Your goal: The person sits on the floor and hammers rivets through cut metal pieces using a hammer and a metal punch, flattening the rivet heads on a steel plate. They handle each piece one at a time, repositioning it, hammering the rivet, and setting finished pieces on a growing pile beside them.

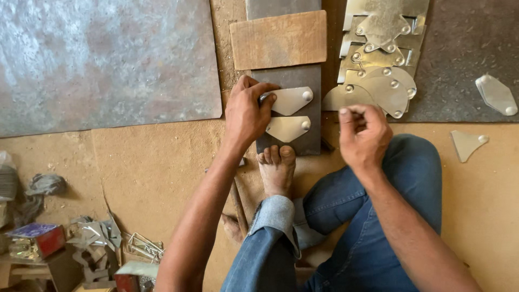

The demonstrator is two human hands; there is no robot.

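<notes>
Two flat pointed metal plates, an upper plate (291, 100) and a lower plate (287, 128), lie on a dark steel block (294, 79) in front of my bare foot (277, 168). My left hand (246, 112) rests on the block's left edge, its fingers pinching the left tips of both plates. My right hand (363, 135) hovers to the right of the block, fingers curled with thumb and forefinger pinched together; whether something small sits between them cannot be told. Each plate has a round rivet at its right end.
A pile of similar riveted plates (378, 59) lies behind my right hand. A wooden board (278, 39) sits on the block's far end. A large steel sheet (102, 59) covers the left. Loose plates (496, 94) lie right; scrap and boxes (35, 240) lower left.
</notes>
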